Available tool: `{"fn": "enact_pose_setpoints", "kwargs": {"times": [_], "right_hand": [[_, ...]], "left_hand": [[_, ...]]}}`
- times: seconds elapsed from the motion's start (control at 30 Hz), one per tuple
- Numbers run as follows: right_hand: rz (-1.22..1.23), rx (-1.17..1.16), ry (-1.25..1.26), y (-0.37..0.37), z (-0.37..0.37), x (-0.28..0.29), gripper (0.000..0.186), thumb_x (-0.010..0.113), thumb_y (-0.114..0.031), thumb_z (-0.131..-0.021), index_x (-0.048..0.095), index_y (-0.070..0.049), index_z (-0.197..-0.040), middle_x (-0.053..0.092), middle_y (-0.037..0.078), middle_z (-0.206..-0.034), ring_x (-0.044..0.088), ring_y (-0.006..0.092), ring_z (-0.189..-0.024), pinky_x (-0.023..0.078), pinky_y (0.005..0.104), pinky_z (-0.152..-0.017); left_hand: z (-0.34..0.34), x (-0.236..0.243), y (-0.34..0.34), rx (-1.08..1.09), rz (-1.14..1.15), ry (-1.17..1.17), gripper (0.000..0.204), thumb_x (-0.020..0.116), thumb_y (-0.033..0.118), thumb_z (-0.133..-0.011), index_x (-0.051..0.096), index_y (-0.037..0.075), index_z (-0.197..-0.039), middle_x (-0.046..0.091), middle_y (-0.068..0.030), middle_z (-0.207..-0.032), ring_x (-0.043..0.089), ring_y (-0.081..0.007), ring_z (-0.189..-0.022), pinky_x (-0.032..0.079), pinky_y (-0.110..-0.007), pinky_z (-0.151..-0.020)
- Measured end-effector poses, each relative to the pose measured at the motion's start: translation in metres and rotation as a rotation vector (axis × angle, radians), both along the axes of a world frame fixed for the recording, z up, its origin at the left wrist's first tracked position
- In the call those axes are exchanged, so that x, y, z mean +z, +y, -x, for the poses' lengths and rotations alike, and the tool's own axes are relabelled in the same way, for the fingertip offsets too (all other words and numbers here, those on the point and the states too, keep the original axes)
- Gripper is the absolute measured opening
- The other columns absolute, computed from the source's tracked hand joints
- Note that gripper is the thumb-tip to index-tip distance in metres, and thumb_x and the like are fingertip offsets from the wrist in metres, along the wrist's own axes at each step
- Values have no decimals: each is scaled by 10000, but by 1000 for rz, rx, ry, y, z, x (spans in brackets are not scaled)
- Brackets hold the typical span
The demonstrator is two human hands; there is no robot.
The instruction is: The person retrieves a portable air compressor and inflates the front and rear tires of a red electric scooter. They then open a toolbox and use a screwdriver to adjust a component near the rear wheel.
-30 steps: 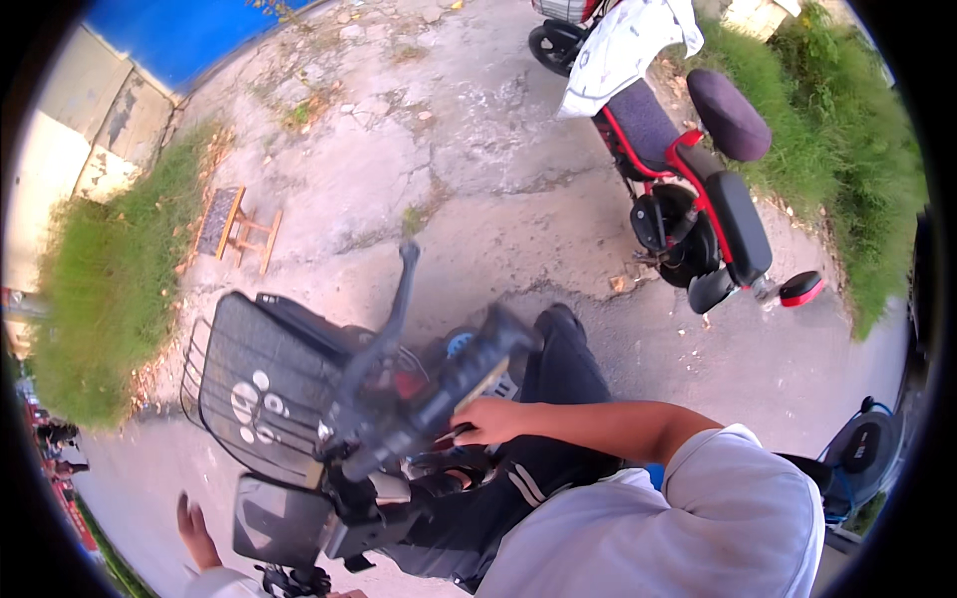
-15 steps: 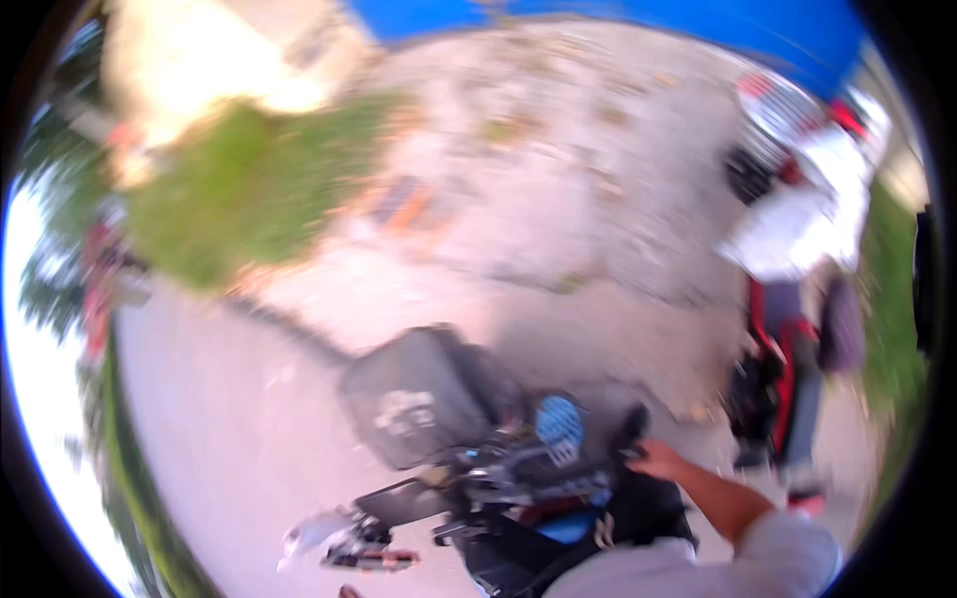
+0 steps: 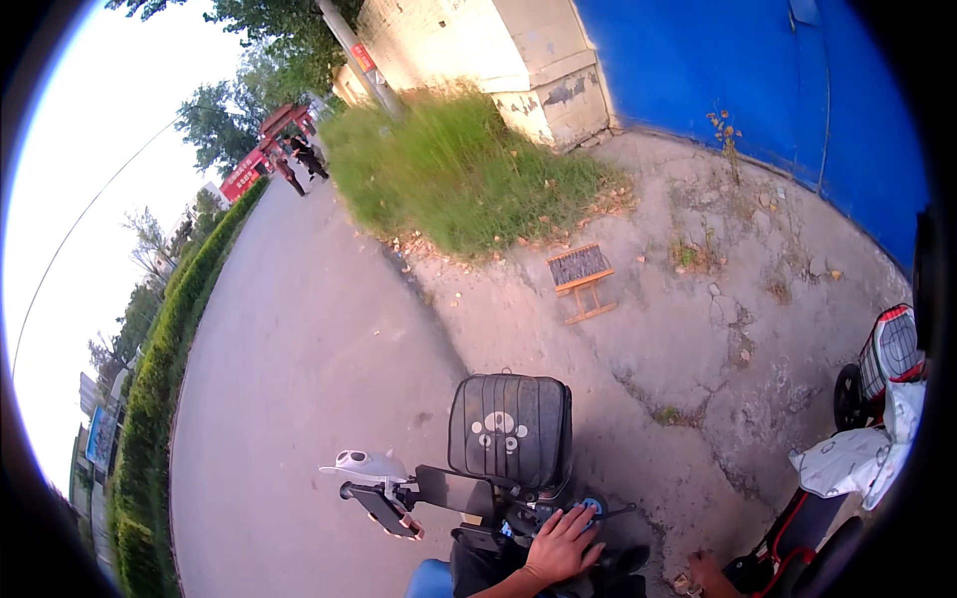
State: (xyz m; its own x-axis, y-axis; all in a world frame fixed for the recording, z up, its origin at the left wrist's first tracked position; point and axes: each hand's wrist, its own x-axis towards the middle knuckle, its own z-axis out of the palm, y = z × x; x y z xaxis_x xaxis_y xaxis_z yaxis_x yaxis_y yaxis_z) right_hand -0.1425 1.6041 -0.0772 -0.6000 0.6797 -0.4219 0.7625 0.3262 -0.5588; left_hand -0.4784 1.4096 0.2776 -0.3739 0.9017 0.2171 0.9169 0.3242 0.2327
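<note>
The right hand (image 3: 560,546) is laid, fingers spread, on the scooter handlebar (image 3: 469,498). The bar extends toward 10 o'clock from the hand; the basket (image 3: 510,429) sits at 11 o'clock.

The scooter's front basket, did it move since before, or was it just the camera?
Cannot tell: the basket sat beside the wooden stool earlier and looks farther now, but the head camera swung.
</note>
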Motion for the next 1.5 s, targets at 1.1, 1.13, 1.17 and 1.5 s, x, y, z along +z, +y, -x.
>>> {"fn": "enact_pose_setpoints", "kwargs": {"times": [1.1,1.13,1.17,1.5], "right_hand": [[333,-1454,1608,-39,-182,305,173,613,-162,-927,567,-25,-1022,632,51,-871,628,156,-809,526,314,-753],[320,-1461,1650,-50,-194,307,177,617,-162,-925,561,-32,-1031,634,52,-881,633,161,-817,528,316,-757],[309,-1461,1687,-66,-208,308,183,622,-163,-923,555,-39,-1039,636,53,-891,637,165,-824,530,318,-761],[145,-1609,1685,-171,-247,343,184,619,-150,-918,549,-11,-1017,636,66,-910,637,142,-824,525,288,-770]], "left_hand": [[-130,-22,118,-591,13,-443,268,438,129,-944,574,-81,-1040,476,-236,-1282,449,-366,-1193,404,-412,-958],[-170,-20,133,-555,66,-645,257,462,133,-941,577,-74,-1040,541,-210,-1210,504,-317,-1142,405,-391,-961],[-203,-29,145,-600,152,-794,250,479,137,-941,581,-66,-1044,571,-179,-1163,538,-280,-1078,420,-373,-938],[-463,14,168,-983,874,-1383,215,577,115,-931,591,-15,-1102,602,-47,-866,550,-106,-735,473,-257,-695]]}}
